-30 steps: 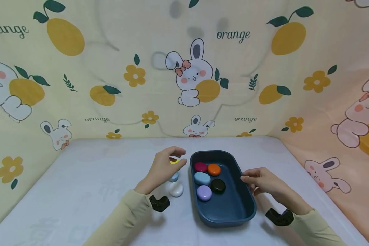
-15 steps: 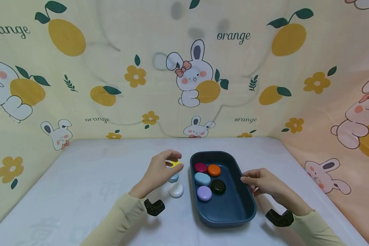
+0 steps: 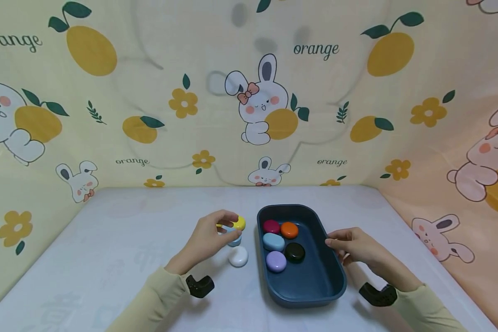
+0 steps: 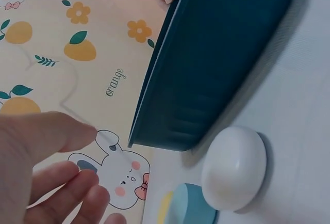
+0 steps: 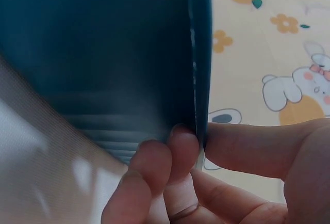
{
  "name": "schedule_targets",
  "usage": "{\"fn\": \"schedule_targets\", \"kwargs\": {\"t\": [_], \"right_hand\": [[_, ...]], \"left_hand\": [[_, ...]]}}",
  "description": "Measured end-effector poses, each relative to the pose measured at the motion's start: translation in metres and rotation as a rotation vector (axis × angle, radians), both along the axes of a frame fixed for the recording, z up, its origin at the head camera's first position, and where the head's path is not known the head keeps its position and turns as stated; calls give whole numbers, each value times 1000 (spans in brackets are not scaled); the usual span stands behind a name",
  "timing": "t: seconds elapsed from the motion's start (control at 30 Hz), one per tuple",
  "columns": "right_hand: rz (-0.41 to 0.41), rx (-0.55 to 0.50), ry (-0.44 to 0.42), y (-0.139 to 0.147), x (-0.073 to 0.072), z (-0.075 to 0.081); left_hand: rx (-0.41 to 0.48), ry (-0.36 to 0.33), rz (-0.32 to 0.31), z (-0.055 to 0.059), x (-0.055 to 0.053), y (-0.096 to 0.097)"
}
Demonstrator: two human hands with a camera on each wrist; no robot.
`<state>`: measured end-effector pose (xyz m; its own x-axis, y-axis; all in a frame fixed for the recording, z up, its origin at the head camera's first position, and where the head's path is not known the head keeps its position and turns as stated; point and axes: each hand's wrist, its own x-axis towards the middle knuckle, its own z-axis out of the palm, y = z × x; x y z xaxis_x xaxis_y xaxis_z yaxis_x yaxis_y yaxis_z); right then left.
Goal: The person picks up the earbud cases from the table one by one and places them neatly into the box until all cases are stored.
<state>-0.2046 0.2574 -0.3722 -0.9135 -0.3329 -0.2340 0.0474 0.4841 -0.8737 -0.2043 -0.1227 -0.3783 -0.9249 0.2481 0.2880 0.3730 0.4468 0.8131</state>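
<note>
My left hand (image 3: 207, 237) hovers left of a dark blue tray (image 3: 315, 281), its thumb and fingers apart with nothing between them. In the left wrist view a gap shows between thumb and fingertips. By its fingers sit smooth rounded pieces: a yellow one (image 3: 240, 223) and a light blue one (image 3: 234, 240), partly hidden by the hand. Nearer me lies a white pebble-like piece (image 3: 238, 256). My right hand (image 3: 357, 246) pinches the tray's right rim, thumb inside and fingertips against the outer wall in the right wrist view.
Inside the tray lie several rounded pieces, among them a crimson one (image 3: 271, 226), an orange one (image 3: 289, 230), a blue one (image 3: 273, 241), a black one (image 3: 294, 252) and a lilac one (image 3: 276, 261). A printed cloth wall (image 3: 216, 138) rises behind the white table (image 3: 128, 258).
My left hand has drawn back from the tray, leftward and toward me, uncovering more of the yellow piece. The right hand stays on the rim; the pieces in the tray have not moved.
</note>
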Motion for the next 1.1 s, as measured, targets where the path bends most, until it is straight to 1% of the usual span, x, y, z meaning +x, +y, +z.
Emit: {"fn": "schedule_targets", "kwargs": {"t": [0.13, 0.33, 0.57, 0.77, 1.1], "right_hand": [[-2, 1, 2, -1, 0, 1], [-3, 2, 7, -1, 1, 1], [1, -12, -3, 0, 1, -1], [-3, 3, 0, 0, 1, 0], [3, -6, 7, 1, 0, -1]], "left_hand": [[-2, -9, -13, -4, 2, -2], [9, -52, -36, -10, 5, -7], [-12, -85, -60, -17, 7, -14], [-9, -85, -75, -19, 8, -19], [-49, -87, -102, -20, 8, -22]]}}
